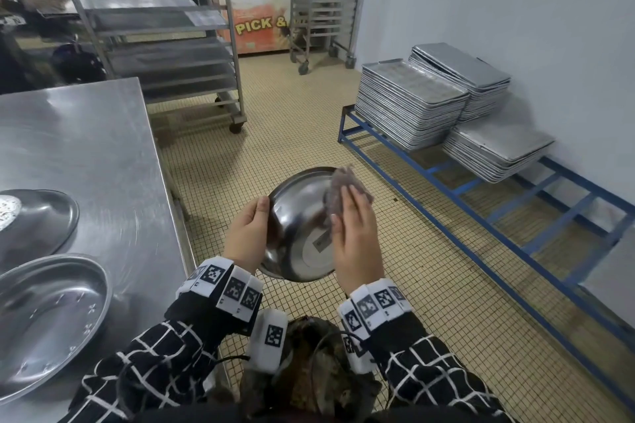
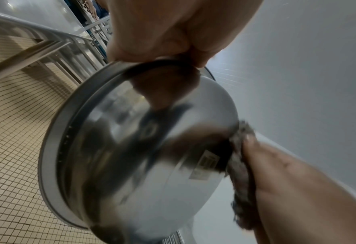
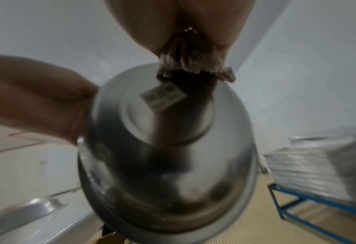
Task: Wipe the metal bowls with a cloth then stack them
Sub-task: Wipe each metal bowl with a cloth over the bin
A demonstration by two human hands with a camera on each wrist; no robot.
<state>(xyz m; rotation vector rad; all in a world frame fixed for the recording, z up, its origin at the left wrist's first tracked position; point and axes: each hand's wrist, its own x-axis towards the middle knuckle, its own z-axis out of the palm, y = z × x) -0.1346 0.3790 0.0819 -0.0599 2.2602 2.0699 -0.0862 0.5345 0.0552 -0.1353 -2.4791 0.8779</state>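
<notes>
The left hand point(image 1: 248, 233) grips the rim of a bowl point(image 1: 298, 227) held over the floor beyond the counter's point(image 1: 86, 148) right edge, while the right hand point(image 1: 355, 237) presses a cloth point(image 1: 338, 187) flat against its underside; advisable to rotate it, covering the label point(image 3: 163, 95) area evenly.

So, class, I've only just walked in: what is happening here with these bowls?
A person is wiping a metal bowl, held in the air over the tiled floor. The left hand grips its rim while the right hand presses a cloth against its outside. Two more bowls wait unstacked on the steel table.
</notes>
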